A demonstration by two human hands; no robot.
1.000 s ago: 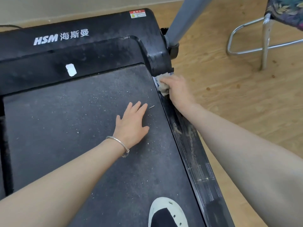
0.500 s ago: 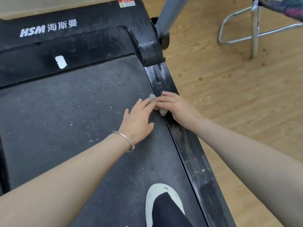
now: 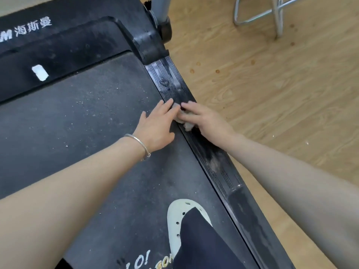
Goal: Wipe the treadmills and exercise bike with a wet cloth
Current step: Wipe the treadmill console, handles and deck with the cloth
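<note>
Head view: the wet cloth (image 3: pixel 185 121) is pressed onto the treadmill (image 3: pixel 97 113)'s right side rail (image 3: pixel 217 162) under the right hand (image 3: pixel 207 121), fingers curled over it. The left hand (image 3: pixel 155 125) is laid flat and open on the belt (image 3: pixel 81 123), probably as a brace.

Home room: treadmill (image 3: pixel 97 133), wood floor (image 3: pixel 272 94), chair (image 3: pixel 275 16)

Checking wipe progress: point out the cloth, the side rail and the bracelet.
cloth (image 3: pixel 187 126), head view, bunched end below the right fingers.
side rail (image 3: pixel 171 82), head view, wet ribbed top.
bracelet (image 3: pixel 138 141), head view, band on left wrist.
</note>
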